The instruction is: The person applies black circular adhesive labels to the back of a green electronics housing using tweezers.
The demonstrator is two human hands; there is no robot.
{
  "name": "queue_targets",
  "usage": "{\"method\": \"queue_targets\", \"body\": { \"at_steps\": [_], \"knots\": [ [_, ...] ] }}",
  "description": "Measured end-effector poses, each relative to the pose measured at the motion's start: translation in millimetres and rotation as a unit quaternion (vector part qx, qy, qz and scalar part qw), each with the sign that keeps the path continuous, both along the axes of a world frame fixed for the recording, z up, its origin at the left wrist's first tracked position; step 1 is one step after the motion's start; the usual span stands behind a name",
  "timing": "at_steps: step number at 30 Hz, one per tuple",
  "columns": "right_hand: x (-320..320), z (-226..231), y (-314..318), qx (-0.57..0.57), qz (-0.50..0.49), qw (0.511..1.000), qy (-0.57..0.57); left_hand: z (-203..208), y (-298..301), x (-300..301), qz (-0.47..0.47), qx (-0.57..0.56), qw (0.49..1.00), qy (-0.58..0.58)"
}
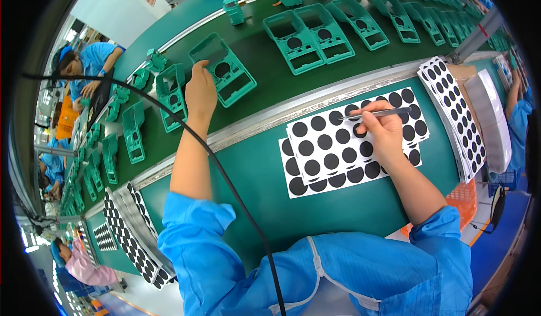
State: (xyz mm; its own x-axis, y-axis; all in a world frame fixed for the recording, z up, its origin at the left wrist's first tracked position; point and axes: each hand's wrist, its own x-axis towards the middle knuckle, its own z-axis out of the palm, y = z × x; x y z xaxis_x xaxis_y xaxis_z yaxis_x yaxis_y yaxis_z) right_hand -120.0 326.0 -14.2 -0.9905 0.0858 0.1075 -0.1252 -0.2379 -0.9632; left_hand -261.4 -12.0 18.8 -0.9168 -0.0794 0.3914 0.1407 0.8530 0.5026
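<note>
On the belt, my left hand [201, 93] is closed at the left edge of a green plastic housing [239, 78], its fingertips partly hidden. That housing has a large rectangular opening and a black disc in its middle. My right hand [384, 134] pinches metal tweezers [389, 112], whose tip points left onto a white sheet of round black stickers [338, 138]. A second sticker sheet [291, 188] lies partly covered beneath it on the green worktable [248, 172].
Several more green housings [360, 24] line the belt [253, 103]. Sticker sheet stacks lie right [456, 119] and left [132, 237]. A metal rail [265, 118] divides belt and table. A black cable [225, 175] crosses the view. Co-workers [93, 62] sit across the belt.
</note>
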Motion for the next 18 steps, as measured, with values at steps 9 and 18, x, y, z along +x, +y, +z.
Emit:
{"method": "queue_targets", "body": {
  "at_steps": [9, 18],
  "knots": [
    [-9.8, 2.1, 12.4, -0.126, -0.03, 0.99, -0.049, 11.9, 66.4, 26.1, -0.025, 0.04, 0.99, 0.131],
    [-7.1, 15.9, 14.1, -0.081, -0.028, 0.994, -0.062, -19.1, 153.3, 155.4, -0.396, -0.105, 0.912, -0.031]
  ]
}}
